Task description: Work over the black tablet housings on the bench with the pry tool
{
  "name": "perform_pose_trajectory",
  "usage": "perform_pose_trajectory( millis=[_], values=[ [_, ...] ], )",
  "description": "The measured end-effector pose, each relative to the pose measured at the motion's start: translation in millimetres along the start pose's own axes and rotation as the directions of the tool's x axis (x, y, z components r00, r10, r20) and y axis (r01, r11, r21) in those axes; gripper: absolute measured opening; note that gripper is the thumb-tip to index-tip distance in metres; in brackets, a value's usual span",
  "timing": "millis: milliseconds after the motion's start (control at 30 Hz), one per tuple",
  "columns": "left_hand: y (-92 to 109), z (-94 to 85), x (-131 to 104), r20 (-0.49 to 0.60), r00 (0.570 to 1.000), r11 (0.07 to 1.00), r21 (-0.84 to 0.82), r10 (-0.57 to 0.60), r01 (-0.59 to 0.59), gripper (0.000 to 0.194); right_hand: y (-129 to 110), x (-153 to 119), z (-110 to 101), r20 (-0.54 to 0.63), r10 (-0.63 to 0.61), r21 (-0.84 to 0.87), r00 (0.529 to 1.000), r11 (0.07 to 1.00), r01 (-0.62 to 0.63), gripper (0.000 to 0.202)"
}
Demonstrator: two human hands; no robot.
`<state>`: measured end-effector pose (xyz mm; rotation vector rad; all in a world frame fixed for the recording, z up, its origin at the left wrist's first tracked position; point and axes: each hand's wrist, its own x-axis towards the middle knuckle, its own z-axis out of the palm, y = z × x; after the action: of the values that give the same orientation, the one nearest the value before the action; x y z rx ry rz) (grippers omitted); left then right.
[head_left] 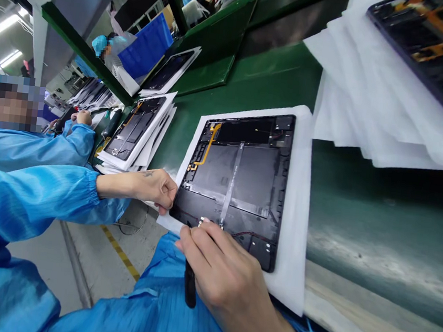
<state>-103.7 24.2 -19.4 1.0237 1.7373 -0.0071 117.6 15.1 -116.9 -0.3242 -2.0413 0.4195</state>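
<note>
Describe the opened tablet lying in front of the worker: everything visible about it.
The opened tablet lies flat, back cover off, on a white foam sheet atop the green bench. Its dark frame holds large grey battery panels, a pale strip running down the middle, an orange flex cable at the upper left and thin wires near the bottom. The left hand grips its lower-left corner; the right hand, holding a black tool, touches its bottom edge.

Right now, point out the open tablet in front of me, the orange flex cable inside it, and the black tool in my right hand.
open tablet (239, 178): head view, on its dark centre plate.
orange flex cable (208, 149): head view, on its vertical run.
black tool (189, 289): head view, on the handle below the right hand (229, 278).
</note>
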Motion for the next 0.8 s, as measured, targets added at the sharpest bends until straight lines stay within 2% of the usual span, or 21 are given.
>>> perform_pose_trajectory(
  millis=[333, 400, 467, 533, 600, 667, 733, 800],
  values=[
    [-0.4, -8.9, -6.5, 0.057, 0.994, 0.995, -0.002, 0.095, -0.095, 0.011, 0.2, 3.8, -3.9, -0.002, -0.003, -0.074, 1.000, 0.997, 0.003, 0.022],
    [-5.5, -10.2, -5.3, -0.007, 0.990, 0.990, -0.023, 0.141, -0.141, 0.016, 0.2, 3.1, -3.6, -0.002, -0.007, -0.079, 1.000, 0.997, 0.007, 0.022],
    [-10.7, -9.2, -4.2, -0.146, 0.968, 0.976, -0.048, 0.202, -0.211, 0.021, 0.1, 2.2, -3.7, 0.008, -0.009, -0.080, 1.000, 0.997, 0.010, 0.022],
    [-13.6, -5.5, -5.3, -0.292, 0.922, 0.957, -0.061, 0.255, -0.284, 0.025, 0.2, 1.3, -4.0, 0.025, -0.006, -0.079, 1.000, 0.997, 0.008, 0.022],
    [-13.1, 0.1, -8.9, -0.389, 0.878, 0.937, -0.091, 0.280, -0.338, 0.032, 0.6, 0.7, -3.7, 0.037, -0.004, -0.077, 0.999, 0.997, 0.007, 0.022],
    [-10.5, 6.0, -13.4, -0.437, 0.857, 0.915, -0.157, 0.273, -0.371, 0.039, 0.9, 0.6, -2.6, 0.034, -0.010, -0.079, 0.999, 0.997, 0.012, 0.021],
    [-8.1, 10.6, -16.5, -0.450, 0.854, 0.897, -0.215, 0.260, -0.386, 0.044, 1.1, 1.3, -1.3, 0.033, -0.012, -0.080, 0.999, 0.997, 0.014, 0.021],
    [-8.8, 13.3, -16.9, -0.431, 0.855, 0.900, -0.185, 0.287, -0.395, 0.048, 1.0, 2.3, -1.0, 0.035, -0.003, -0.070, 0.999, 0.998, 0.006, 0.021]
  ],
)
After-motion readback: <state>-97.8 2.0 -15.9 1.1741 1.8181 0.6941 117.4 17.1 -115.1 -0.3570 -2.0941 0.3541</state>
